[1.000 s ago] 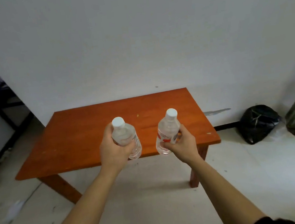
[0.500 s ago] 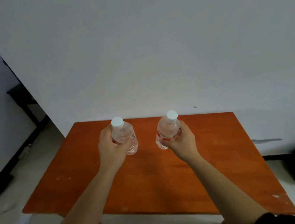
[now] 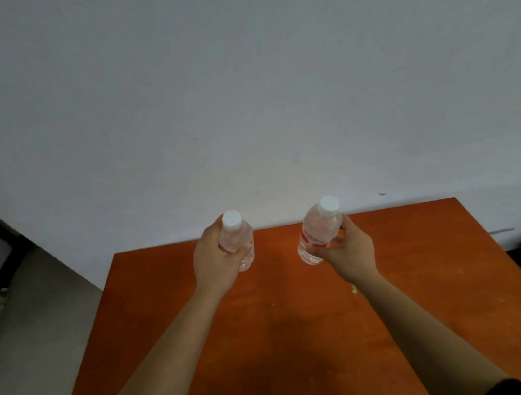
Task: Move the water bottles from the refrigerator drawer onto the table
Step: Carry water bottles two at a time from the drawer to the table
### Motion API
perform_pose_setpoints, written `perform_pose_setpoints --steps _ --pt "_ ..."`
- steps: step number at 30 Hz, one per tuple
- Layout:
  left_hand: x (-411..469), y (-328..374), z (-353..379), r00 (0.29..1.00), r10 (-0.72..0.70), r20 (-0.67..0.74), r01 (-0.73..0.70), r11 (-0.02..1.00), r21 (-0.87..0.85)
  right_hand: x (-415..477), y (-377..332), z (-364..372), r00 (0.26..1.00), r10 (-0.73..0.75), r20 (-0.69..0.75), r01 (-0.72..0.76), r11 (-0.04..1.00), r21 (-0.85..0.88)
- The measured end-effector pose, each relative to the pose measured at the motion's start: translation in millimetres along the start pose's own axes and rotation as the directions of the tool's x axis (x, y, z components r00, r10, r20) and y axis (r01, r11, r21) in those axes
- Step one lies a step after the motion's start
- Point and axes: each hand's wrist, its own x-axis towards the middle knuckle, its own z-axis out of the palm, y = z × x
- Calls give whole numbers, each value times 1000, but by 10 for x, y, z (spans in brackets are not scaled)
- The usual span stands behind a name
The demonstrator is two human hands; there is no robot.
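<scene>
Orange-brown wooden table (image 3: 301,338), flat top. One small pale speck (image 3: 354,289) lies on the top, nearer the person than the fingers (image 3: 331,248) of the right hand (image 3: 350,252), just beside that forearm.

- Left hand (image 3: 216,262), arm stretched forward over the tabletop (image 3: 285,340) toward its far edge, grips the left water bottle (image 3: 237,242).
- Right hand (image 3: 350,252), arm likewise outstretched, grips the right water bottle (image 3: 320,232).

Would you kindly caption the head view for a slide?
Left hand grips the left bottle, right hand the right bottle, at the far end of the orange table.
</scene>
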Motion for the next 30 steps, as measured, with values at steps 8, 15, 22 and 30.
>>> perform_pose_setpoints --steps 8,15,22,30 --pt "780 -441 422 990 -88 107 88 996 5 792 160 573 996 28 84 -24 999 -48" --pt "1315 -696 805 972 -152 182 136 986 99 1412 305 1042 970 37 239 -18 997 -79" --pt "1707 -896 940 968 -137 209 98 978 187 1784 384 1466 907 37 419 -47 999 15" --pt "1630 -919 1044 975 -141 169 119 984 131 1751 470 1670 945 64 321 -94 992 80"
